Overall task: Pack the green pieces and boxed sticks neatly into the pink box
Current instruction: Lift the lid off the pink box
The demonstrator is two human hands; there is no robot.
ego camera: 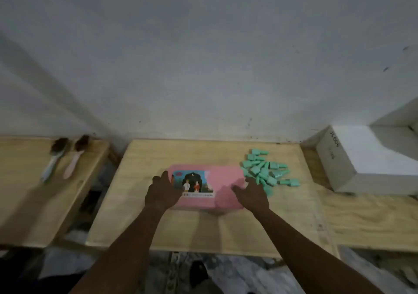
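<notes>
- I see the wooden table carrying the closed pink box at its centre.
- Green pieces lie heaped just right of it.
- My left hand and right hand rest on the box, each grip released, fingers spread.

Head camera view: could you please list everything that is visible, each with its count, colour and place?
pink box: one, pink with a picture label on its lid, closed, centre of the middle wooden board.
green pieces: a loose pile, too many to count surely, mint green, on the board just right of the pink box.
wooden board: one, pale wood, under the pink box.
brushes: two, dark bristles, one whitish and one pinkish handle, on the left wooden surface.
white box: one, white, at the right.
wall: grey-white, behind.
left hand: one, fingers spread, on the box's left end.
right hand: one, open, at the box's right end.
</notes>
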